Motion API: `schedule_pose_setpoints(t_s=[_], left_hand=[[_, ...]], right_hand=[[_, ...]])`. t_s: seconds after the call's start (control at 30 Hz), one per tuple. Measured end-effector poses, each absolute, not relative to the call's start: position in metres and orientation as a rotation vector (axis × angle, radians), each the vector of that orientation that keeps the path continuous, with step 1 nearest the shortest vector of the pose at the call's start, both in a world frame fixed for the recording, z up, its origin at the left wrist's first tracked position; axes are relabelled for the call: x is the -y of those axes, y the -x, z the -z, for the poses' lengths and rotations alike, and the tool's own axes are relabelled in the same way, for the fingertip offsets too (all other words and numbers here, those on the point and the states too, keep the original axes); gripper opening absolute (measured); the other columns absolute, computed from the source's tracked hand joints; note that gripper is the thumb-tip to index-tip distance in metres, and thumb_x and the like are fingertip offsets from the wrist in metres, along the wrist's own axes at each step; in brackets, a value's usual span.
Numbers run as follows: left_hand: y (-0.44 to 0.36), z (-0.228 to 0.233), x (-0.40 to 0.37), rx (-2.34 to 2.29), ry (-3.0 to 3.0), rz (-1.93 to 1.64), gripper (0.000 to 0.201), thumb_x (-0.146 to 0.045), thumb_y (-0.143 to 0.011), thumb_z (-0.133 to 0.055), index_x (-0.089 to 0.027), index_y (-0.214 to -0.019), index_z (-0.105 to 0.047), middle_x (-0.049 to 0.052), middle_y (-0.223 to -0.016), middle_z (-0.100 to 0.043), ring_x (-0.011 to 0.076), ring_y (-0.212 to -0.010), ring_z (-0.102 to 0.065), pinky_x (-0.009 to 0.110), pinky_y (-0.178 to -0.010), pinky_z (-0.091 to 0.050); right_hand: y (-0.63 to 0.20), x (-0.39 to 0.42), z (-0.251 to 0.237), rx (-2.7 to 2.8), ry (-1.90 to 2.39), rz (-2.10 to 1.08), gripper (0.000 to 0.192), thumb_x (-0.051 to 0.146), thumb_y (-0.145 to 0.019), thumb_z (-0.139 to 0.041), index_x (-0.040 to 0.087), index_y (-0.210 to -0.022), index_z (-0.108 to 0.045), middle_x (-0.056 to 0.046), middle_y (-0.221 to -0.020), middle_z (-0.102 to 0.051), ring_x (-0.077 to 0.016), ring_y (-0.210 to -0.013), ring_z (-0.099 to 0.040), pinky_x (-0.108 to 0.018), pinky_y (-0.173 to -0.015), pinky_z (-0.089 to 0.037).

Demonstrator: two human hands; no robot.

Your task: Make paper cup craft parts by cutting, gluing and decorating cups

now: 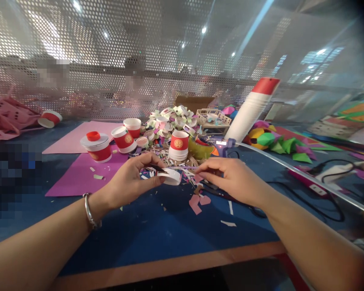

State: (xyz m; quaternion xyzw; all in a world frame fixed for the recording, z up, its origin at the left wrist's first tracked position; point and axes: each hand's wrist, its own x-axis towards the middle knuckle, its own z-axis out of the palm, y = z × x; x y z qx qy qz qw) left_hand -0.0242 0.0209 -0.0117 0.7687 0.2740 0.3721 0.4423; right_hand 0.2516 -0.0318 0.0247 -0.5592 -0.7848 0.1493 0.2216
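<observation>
White paper ring (172, 176), short and curled; left hand (133, 180) pinches it; right hand (230, 178) half-curled, contents unclear.

Five red paper cups (179, 144) stand or lie beyond the hands, two purple sheets (79, 173) left of them, one glue gun (223, 146) and one white bottle (251, 110) beyond the right hand (230, 178).

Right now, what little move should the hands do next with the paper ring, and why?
Probably the right hand should pinch the ring's free side. The left hand grips only its near edge, while the right rests beside it on the scraps, so the ring looks loosely held.
</observation>
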Motion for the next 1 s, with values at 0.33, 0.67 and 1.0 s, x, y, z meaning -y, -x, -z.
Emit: schedule_pose_setpoints(t_s=[0.33, 0.67, 1.0], left_hand=[[0.026, 0.01, -0.02, -0.71, -1.969, -0.923, 0.016, -0.02, -0.085, -0.072, -0.019, -0.099, -0.065, 0.003, -0.098, -0.067, 0.0186, -0.094, -0.061, 0.031, -0.086, -0.046], [0.024, 0.007, -0.014, -0.664, -1.938, -0.87, 0.017, -0.024, -0.087, -0.074, -0.019, -0.1, -0.065, 0.002, -0.097, -0.067, 0.0175, -0.093, -0.061, 0.031, -0.087, -0.046], [0.024, 0.002, -0.013, -0.595, -1.813, -0.796, 0.019, -0.029, -0.086, -0.075, -0.017, -0.099, -0.068, 0.005, -0.096, -0.069, 0.0196, -0.092, -0.063, 0.032, -0.084, -0.049]], right_hand=[[-0.219, 0.037, -0.046, 2.011, 1.234, -0.737, 0.009, 0.031, -0.089, -0.071, 0.022, -0.089, -0.073, 0.0, -0.08, -0.072, -0.0123, -0.067, -0.064, -0.024, -0.061, -0.052], [-0.21, 0.031, -0.044, 2.023, 1.175, -0.874, 0.011, 0.031, -0.088, -0.073, 0.019, -0.087, -0.072, 0.0, -0.077, -0.07, -0.0103, -0.063, -0.06, -0.022, -0.058, -0.05], [-0.208, 0.033, -0.044, 2.053, 1.17, -0.934, 0.011, 0.031, -0.089, -0.071, 0.021, -0.087, -0.071, 0.001, -0.077, -0.068, -0.0105, -0.065, -0.059, -0.022, -0.059, -0.049]])
